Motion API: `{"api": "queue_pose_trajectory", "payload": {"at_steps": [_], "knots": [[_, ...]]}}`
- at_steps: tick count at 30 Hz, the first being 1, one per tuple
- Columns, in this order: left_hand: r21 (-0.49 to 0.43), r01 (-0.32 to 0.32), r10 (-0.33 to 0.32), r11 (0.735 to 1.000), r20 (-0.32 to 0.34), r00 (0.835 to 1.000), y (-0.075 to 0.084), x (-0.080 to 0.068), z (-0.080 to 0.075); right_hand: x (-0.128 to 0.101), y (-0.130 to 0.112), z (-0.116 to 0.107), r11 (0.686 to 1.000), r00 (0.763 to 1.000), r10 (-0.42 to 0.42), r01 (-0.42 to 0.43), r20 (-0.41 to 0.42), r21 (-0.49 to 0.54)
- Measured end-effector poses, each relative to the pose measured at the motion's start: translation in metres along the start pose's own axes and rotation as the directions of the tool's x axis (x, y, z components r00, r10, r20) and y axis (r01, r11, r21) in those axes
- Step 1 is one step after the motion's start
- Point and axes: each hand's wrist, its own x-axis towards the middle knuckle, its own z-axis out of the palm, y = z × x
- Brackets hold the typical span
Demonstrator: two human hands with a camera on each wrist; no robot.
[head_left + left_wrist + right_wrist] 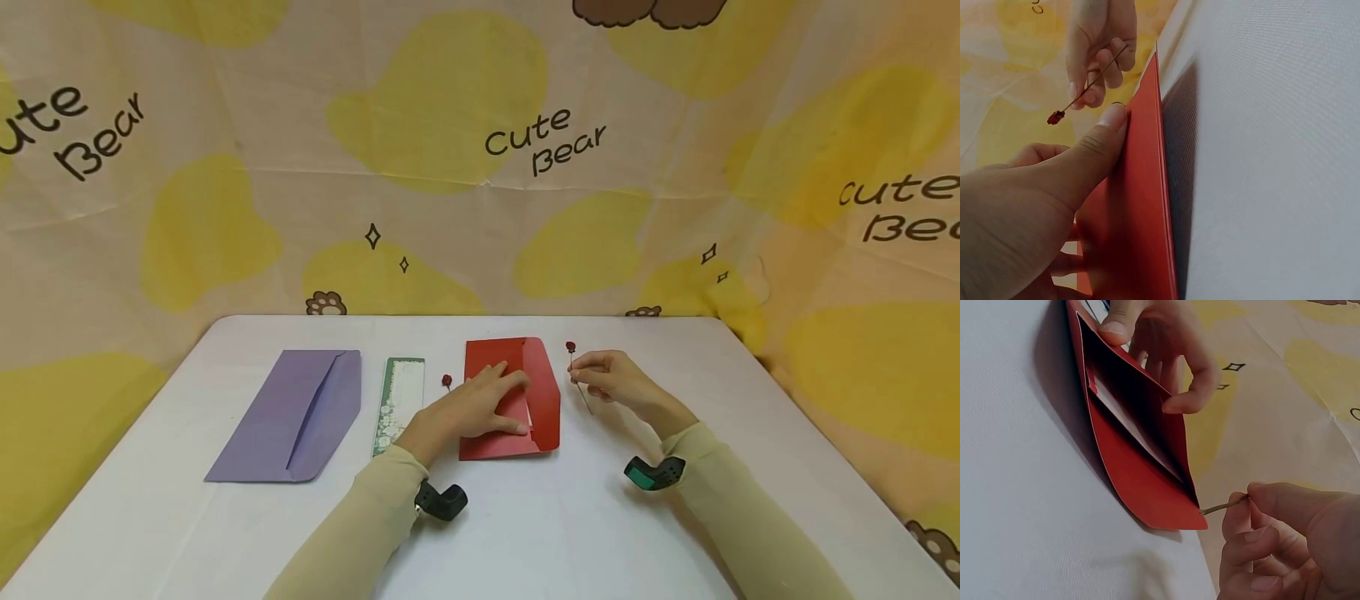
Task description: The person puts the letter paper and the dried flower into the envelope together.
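My left hand (480,404) lies over the red envelope (543,400), thumb and index finger gripping the edge of its mouth. In the right wrist view that mouth gapes, with a pale paper insert (1132,425) inside. To the right of the envelope, my right hand (615,379) pinches the thin stem of a small dark-red flower (571,347) between thumb and fingers. The flower head (1055,117) points away from the hand in the left wrist view. In the right wrist view, the envelope flap hides the bloom; only some stem (1225,504) shows.
A purple envelope (288,417) with its flap unfolded lies at the left. Beside it is a green-bordered floral card (405,387), partly behind my left arm. A second red flower (447,381) lies between card and red envelope. A printed cloth (442,108) hangs behind the white table (525,533).
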Motion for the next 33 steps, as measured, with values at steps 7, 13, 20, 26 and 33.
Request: {"api": "queue_pose_trajectory", "payload": {"at_steps": [7, 13, 20, 26, 33], "knots": [[-0.002, 0.006, -0.006, 1.0, 0.006, 1.0, 0.001, -0.001, -0.001, 0.006, -0.002, 0.009, 1.0, 1.0, 0.019, -0.019, -0.009, -0.008], [-0.004, 0.006, -0.005, 1.0, 0.011, 1.0, 0.001, -0.001, -0.001, 0.009, -0.004, 0.018, 1.0, 0.998, 0.028, -0.028, -0.048, 0.001], [0.004, 0.006, -0.006, 1.0, 0.015, 1.0, 0.003, -0.001, -0.002, 0.012, -0.003, 0.025, 0.999, 0.999, 0.024, -0.023, -0.047, 0.026], [0.003, 0.012, -0.012, 1.0, 0.02, 1.0, 0.004, -0.002, -0.002, 0.014, -0.003, 0.03, 0.998, 0.999, 0.034, -0.032, -0.042, 0.046], [-0.003, 0.017, -0.017, 1.0, 0.014, 1.0, 0.003, -0.002, -0.002, 0.018, -0.005, 0.037, 0.998, 0.997, 0.034, -0.03, -0.063, 0.062]]}}
